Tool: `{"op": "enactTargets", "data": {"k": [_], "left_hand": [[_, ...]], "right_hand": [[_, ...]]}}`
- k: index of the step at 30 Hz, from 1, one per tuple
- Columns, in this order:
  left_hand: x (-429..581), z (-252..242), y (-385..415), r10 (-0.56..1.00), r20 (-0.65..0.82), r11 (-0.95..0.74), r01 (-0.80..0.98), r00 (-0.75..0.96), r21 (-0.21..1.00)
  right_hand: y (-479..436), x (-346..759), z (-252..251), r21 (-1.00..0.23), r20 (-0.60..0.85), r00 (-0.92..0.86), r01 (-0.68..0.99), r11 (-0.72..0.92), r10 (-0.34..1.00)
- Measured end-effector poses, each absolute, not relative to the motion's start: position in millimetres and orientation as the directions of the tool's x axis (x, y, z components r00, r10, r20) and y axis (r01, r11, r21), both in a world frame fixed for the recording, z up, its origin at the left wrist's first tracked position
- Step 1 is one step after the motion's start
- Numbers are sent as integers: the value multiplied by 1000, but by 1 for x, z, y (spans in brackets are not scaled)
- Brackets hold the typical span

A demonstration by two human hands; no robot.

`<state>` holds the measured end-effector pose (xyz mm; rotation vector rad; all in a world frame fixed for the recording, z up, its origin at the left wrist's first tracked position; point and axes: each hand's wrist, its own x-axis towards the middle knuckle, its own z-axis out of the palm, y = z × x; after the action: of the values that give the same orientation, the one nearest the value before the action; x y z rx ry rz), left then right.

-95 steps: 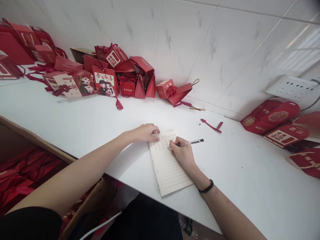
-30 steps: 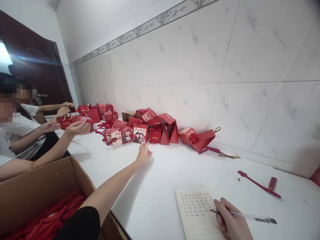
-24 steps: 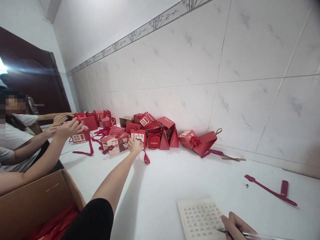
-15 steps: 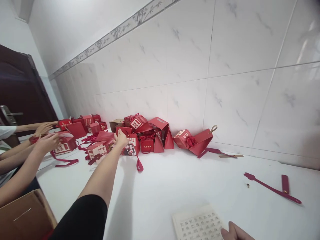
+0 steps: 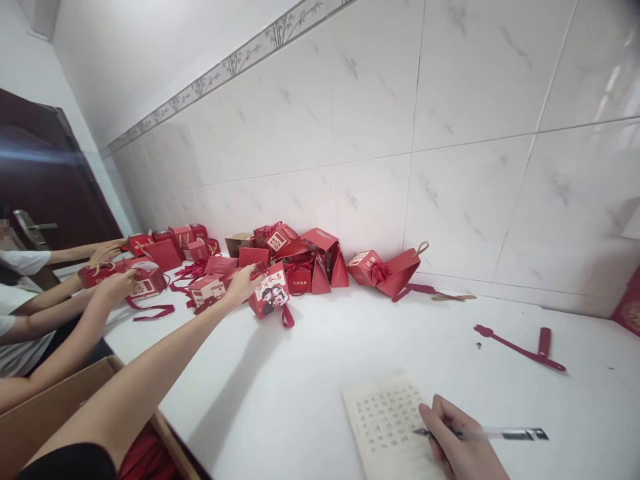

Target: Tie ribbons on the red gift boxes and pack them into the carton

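My left hand [image 5: 245, 285] reaches far across the table, fingers closed at the top of a red gift box [image 5: 271, 293] with a cartoon couple on its pale front. The box is tilted, and a red ribbon loop hangs at its lower right. My right hand [image 5: 457, 433] is closed around a clear pen [image 5: 517, 434] with a dark tip. The tip rests on or just over a paper pad [image 5: 373, 437] with rows of handwritten characters. Part of the pad lies under my right hand.
More red gift boxes [image 5: 327, 263] line the wall. Dark red straps [image 5: 520, 350] lie to the right, on the white table [image 5: 310, 373]. Co-workers' hands [image 5: 117, 287] handle boxes at left. An open cardboard box [image 5: 60, 393] stands at lower left.
My left hand has tilted the couple box and drawn it slightly nearer; my left elbow has swung left. My right hand has come further into view, now with the pen at the pad.
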<state>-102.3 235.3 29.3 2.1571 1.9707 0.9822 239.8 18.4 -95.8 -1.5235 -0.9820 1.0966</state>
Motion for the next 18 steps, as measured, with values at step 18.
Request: {"op": "enactTargets", "data": {"k": [18], "left_hand": [[28, -9, -32, 877, 364, -476, 451, 315, 755]], "right_hand": [[-31, 195, -48, -809, 473, -199, 288, 513, 858]]}}
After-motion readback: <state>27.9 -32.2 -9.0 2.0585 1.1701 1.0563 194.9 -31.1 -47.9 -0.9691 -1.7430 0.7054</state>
